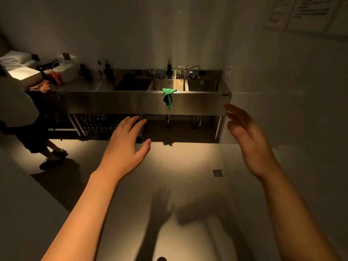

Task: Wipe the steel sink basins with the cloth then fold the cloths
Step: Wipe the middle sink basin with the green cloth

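Three basins [131, 85] [170, 84] [202, 84], one green cloth [167, 97]

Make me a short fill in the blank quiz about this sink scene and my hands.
The cloth draped over the sink's front edge is ____.
The sink has ____ basins.
The cloth hangs before the ____ basin.
The left hand and right hand both hold ____.
Missing words: green, three, middle, nothing.

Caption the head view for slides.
The left hand and right hand, both empty, reach toward a green cloth draped over the rim of a long steel sink.
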Action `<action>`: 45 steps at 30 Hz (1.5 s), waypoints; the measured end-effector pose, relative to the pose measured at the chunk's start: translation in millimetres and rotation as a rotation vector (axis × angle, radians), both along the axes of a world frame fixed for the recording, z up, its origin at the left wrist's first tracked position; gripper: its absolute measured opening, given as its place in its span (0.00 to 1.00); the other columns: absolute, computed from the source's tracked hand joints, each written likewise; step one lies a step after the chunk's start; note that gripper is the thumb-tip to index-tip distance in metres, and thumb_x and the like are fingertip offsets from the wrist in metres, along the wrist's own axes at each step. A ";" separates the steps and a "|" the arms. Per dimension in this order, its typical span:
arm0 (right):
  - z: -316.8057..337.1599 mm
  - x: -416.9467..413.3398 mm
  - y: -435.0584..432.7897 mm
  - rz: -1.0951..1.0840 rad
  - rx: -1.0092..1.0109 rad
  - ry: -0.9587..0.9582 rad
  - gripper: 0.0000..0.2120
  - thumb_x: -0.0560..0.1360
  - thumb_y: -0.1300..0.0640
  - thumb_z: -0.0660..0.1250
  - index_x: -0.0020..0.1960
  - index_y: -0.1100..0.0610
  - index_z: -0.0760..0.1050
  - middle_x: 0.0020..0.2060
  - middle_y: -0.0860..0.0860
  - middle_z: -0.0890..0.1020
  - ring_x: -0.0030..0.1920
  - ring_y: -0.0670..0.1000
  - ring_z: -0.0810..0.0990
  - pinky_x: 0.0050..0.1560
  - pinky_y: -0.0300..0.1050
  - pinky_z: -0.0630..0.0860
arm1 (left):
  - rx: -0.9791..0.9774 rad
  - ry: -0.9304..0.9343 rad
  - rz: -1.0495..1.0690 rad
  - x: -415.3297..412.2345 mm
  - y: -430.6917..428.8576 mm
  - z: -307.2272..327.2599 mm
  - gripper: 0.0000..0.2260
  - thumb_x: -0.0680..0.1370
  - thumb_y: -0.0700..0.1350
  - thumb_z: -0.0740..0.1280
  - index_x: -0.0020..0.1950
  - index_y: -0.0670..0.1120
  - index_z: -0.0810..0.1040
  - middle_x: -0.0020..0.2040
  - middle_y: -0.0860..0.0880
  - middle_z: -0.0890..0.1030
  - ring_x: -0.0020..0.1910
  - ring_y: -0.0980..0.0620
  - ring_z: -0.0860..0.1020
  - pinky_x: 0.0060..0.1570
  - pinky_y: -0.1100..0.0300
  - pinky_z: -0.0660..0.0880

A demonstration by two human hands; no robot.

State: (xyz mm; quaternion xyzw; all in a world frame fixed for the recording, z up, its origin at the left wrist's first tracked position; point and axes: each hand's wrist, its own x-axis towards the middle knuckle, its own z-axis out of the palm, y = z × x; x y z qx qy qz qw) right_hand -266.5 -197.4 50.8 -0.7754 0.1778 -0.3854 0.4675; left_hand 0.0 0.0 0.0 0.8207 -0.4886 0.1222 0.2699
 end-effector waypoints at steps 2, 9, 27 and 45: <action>-0.5 20.1 -9.5 -0.010 0.010 0.030 0.25 0.74 0.35 0.59 0.71 0.32 0.67 0.65 0.28 0.73 0.68 0.32 0.69 0.59 0.25 0.68 | 0.004 0.028 0.001 19.7 -11.0 -2.6 0.31 0.80 0.61 0.60 0.81 0.52 0.64 0.81 0.50 0.63 0.82 0.48 0.56 0.80 0.44 0.59; -17.3 104.8 -54.5 -0.056 0.050 0.136 0.26 0.75 0.33 0.58 0.72 0.31 0.65 0.72 0.35 0.69 0.72 0.39 0.67 0.63 0.38 0.67 | 0.023 0.123 -0.025 104.3 -63.1 -19.0 0.31 0.79 0.61 0.60 0.81 0.52 0.65 0.82 0.48 0.63 0.83 0.46 0.56 0.79 0.40 0.60; -21.4 255.9 -160.2 -0.107 0.047 0.126 0.24 0.78 0.39 0.58 0.74 0.37 0.65 0.72 0.37 0.69 0.71 0.37 0.68 0.62 0.33 0.66 | 0.046 0.144 -0.046 260.5 -179.7 -29.1 0.29 0.82 0.59 0.62 0.82 0.52 0.62 0.82 0.49 0.61 0.83 0.47 0.55 0.80 0.44 0.58; -56.7 374.1 -388.3 -0.053 0.018 0.176 0.27 0.77 0.34 0.56 0.75 0.39 0.64 0.73 0.43 0.69 0.71 0.42 0.69 0.62 0.36 0.67 | 0.108 0.112 0.011 359.9 -378.3 -37.2 0.32 0.79 0.60 0.60 0.80 0.47 0.64 0.80 0.45 0.64 0.81 0.43 0.59 0.78 0.45 0.60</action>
